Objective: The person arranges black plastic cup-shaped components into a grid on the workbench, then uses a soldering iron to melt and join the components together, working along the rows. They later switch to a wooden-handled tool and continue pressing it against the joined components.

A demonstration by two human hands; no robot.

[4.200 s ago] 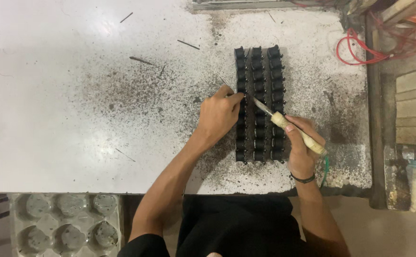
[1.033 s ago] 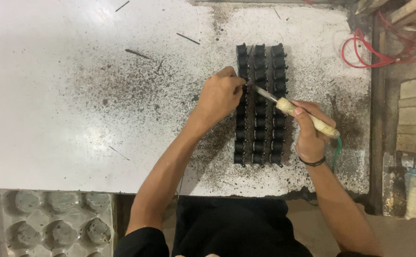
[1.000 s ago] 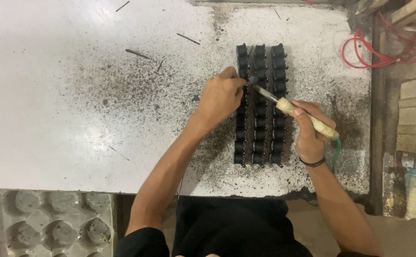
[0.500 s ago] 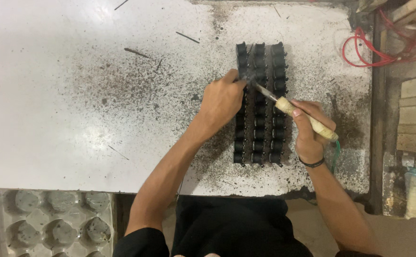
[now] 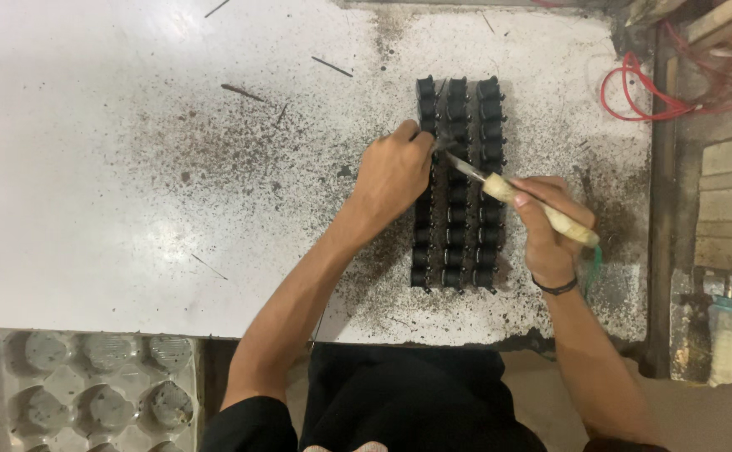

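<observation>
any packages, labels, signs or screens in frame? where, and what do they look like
No signs or screens, and no readable label.
Moulded tray: bottom left, below the table edge; grey, round cups in rows, some holding dark bits.
Bottle: bottom right, beside the table; pale whitish body, darker top, any label too blurred to tell.

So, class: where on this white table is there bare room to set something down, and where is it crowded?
The widest free patch is the table's left half, left of the left hand. A narrower strip lies between the black parts and the red wire. It is crowded around the parts, where the right hand holds a brush.
</observation>
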